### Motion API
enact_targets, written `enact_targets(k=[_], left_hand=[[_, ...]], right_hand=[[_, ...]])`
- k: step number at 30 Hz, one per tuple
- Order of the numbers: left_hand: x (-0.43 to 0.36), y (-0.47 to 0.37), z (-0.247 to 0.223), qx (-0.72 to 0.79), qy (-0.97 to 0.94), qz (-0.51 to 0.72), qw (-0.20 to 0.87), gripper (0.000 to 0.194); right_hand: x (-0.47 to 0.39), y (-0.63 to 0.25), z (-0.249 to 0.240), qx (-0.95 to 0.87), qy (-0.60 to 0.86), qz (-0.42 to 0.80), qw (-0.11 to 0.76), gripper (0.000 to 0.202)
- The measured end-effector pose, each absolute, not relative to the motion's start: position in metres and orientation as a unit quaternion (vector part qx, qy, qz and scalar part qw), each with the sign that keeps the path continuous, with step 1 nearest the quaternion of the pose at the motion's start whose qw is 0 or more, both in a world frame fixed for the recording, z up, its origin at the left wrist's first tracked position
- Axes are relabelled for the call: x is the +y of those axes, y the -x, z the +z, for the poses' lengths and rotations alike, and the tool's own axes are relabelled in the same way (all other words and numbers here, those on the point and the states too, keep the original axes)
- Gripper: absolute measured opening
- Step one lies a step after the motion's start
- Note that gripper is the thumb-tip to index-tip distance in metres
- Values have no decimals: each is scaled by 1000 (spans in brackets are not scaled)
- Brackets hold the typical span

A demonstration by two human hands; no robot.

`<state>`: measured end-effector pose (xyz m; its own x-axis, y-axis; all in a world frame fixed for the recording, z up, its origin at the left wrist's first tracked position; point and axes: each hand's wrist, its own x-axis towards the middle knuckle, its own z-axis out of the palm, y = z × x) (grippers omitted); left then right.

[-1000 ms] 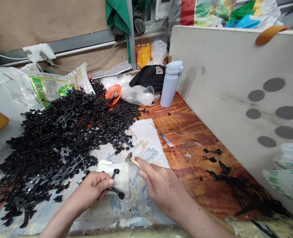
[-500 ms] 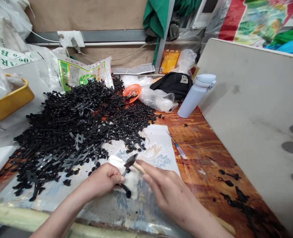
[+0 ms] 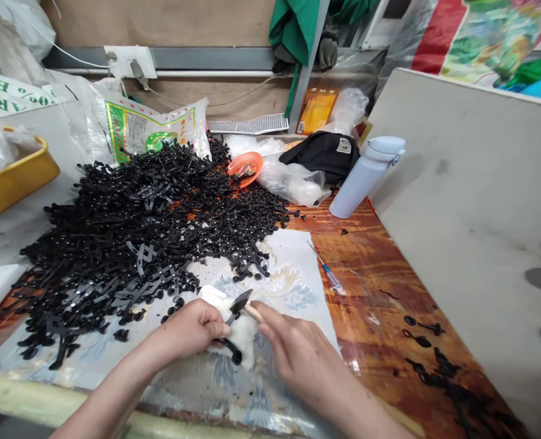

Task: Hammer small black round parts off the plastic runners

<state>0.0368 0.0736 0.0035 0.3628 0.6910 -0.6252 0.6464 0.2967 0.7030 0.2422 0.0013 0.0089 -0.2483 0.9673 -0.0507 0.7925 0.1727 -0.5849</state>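
Observation:
My left hand (image 3: 200, 327) is closed on a slim black plastic part (image 3: 235, 350), whose round end sticks out below my fingers. Under it is a crumpled white cloth (image 3: 247, 341) on the patterned sheet. My right hand (image 3: 293, 347) grips a wooden-handled tool (image 3: 253, 312), the pale handle showing at my fingertips. Right at the handle's end, over the part, lies a dark pointed blade-like piece (image 3: 241, 301); whether it is joined to the handle I cannot tell. A big heap of similar black parts (image 3: 128, 231) lies beyond my left hand.
A blue-handled screwdriver-like tool (image 3: 329, 271) lies right of the patterned sheet (image 3: 293, 256). Behind stand a light blue bottle (image 3: 366, 177), a black pouch (image 3: 327, 155) and an orange dish (image 3: 245, 169). A grey panel (image 3: 471, 201) rises at right; loose black pieces (image 3: 444, 372) lie before it.
The wooden handle and my right fingertips have shifted slightly down and left against the blade-like piece. My left hand keeps its hold on the black plastic part. The view has turned slightly.

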Motion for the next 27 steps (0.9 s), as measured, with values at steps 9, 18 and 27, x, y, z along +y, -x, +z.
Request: enact_targets(k=[9, 18, 27], left_hand=[[50, -48, 8, 524, -347, 298, 719, 22], [30, -58, 24, 474, -6, 530, 703, 16], [-36, -1, 28, 615, -387, 339, 597, 20]], right_hand=[[34, -279, -21, -619, 776, 74, 94, 37], [-9, -217, 2, -604, 557, 444, 358, 33], [-27, -183, -9, -394, 487, 669, 400, 30]])
